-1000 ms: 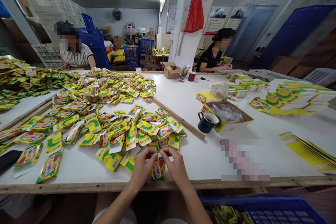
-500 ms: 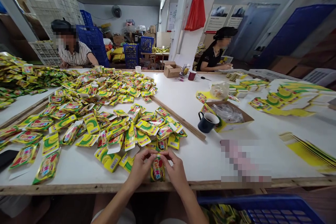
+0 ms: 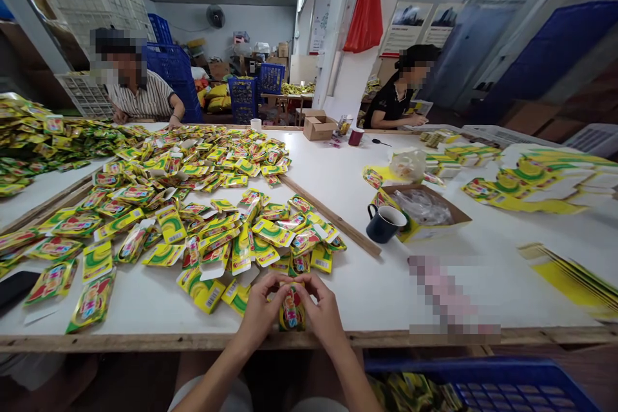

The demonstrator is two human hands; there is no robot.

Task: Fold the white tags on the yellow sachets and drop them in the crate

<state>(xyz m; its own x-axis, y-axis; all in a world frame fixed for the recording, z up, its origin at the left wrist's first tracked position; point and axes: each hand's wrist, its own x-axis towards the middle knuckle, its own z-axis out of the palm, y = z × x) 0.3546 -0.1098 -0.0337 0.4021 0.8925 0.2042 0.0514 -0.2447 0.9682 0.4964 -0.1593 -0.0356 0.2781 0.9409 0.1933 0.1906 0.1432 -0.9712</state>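
Between my two hands, close to the table's near edge, a small yellow-green printed carton stands with its colourful lettered face towards me. The fingers of my left hand are closed on its upper left side. On the upper right, my right hand pinches it as well. My fingertips meet at its top end and hide that part. Just beyond lies a loose pile of similar cartons, some with white end flaps sticking out.
A dark mug stands right of a wooden strip, beside an open carton with clear plastic. Flat yellow sheets lie far right. A blue crate is below the table edge. Two people sit across the table.
The camera view has shifted slightly. My hands remain at the carton's top with nearly the same grip. The person at far left has moved an arm a little.
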